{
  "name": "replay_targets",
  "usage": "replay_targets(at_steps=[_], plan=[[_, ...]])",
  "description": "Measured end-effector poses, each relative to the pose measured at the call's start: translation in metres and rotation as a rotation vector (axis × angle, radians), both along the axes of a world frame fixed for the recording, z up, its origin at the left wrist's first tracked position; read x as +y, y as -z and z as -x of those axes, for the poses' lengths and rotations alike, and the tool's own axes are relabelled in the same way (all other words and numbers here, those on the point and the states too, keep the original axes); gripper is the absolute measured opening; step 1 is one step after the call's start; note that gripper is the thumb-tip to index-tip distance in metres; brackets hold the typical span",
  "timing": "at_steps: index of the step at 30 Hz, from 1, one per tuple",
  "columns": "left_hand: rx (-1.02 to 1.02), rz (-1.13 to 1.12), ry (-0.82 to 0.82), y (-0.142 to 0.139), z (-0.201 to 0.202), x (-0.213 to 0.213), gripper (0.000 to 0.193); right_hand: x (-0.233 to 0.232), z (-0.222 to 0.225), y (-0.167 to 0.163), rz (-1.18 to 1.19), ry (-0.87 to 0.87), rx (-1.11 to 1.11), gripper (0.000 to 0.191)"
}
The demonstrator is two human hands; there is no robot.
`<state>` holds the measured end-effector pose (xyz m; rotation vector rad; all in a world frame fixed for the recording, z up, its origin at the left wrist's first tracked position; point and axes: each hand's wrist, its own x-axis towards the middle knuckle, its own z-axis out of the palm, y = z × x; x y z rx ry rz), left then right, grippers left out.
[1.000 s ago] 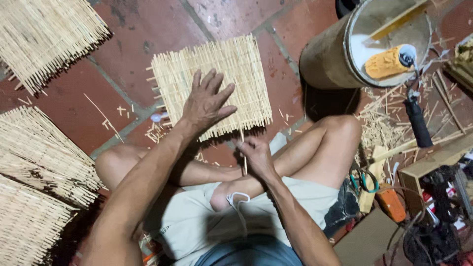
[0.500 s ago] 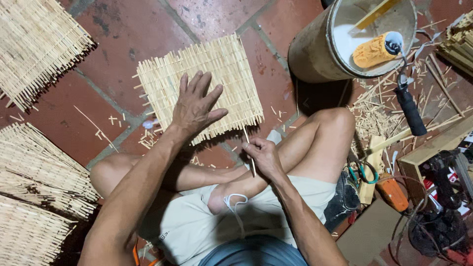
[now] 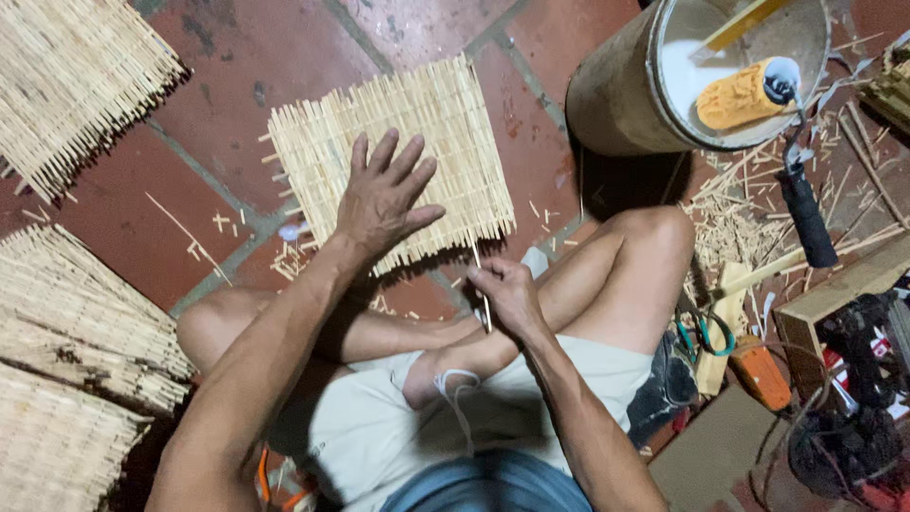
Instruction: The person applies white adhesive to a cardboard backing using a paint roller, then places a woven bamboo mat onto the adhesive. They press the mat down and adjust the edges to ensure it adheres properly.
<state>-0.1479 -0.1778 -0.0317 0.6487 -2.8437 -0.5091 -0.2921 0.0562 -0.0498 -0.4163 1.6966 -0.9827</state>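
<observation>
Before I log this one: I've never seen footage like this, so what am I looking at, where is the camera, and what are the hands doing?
The camera sits on a person's head, looking down at their crossed legs and a red tile floor. The left hand lies flat, fingers spread, on a small woven bamboo mat. The right hand pinches a thin bamboo strip at the mat's near edge. Similar mats are stacked on the left. A bucket holding a paint roller stands at upper right, among scattered bamboo offcuts.

Single head-worn view, looking steeply down, close over lap, tiled floor (image 3: 237, 57) beyond
</observation>
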Motion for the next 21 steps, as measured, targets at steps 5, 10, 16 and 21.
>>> replay_targets(at_steps=[5, 10, 16, 21], plan=[[0.005, -0.001, -0.005, -0.003, 0.001, -0.002, 0.072, 0.005, 0.003, -0.01, 0.052, 0.003, 0.032, 0.023], [0.001, -0.005, 0.014, -0.008, 0.001, 0.001, 0.067, 0.012, 0.015, -0.009, 0.022, 0.044, 0.095, 0.023], [-0.036, -0.017, 0.032, -0.013, 0.004, 0.001, 0.06, 0.012, 0.016, 0.005, 0.023, 0.058, 0.063, 0.022], [-0.066, -0.008, 0.022, -0.013, 0.007, 0.0, 0.06, 0.007, 0.016, 0.006, 0.045, 0.076, 0.033, 0.02]])
